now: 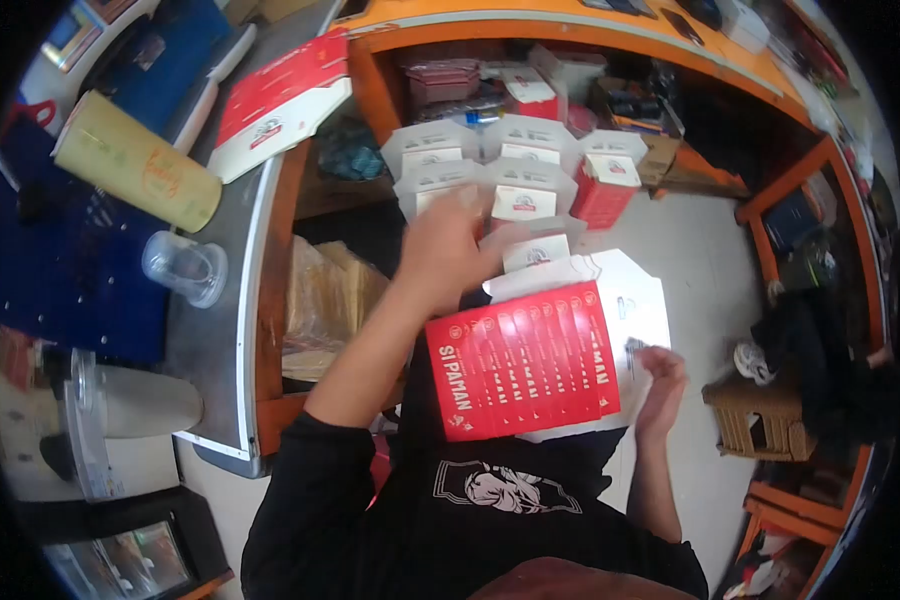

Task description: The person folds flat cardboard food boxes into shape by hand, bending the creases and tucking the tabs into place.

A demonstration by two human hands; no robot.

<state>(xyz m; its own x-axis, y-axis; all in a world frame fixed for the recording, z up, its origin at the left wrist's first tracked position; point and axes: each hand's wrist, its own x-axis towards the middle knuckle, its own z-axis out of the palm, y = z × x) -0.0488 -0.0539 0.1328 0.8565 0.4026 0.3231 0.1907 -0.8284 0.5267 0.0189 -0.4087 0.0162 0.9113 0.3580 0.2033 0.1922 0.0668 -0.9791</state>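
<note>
A fanned stack of flat red cartons [515,360] printed "SI PAMAN" lies across my lap, with white flaps [638,310] showing at its right and upper edges. My left hand [448,248] reaches past the stack over the folded boxes, its thumb spread from the blurred fingers. The fingertips are near the front left box [438,182]; whether they touch it I cannot tell. My right hand [660,385] is beside the white flap, fingers loosely bent and apart. In front stand several folded boxes with raised white lids, among them a red-sided box [606,190] and a nearer box [535,252].
On the left counter [220,350] are a tall yellowish cup [140,165], a clear plastic cup [185,268] and more flat red cartons [285,100]. An orange-edged shelf [570,40] runs behind the boxes. A brown woven basket [760,420] is on the right.
</note>
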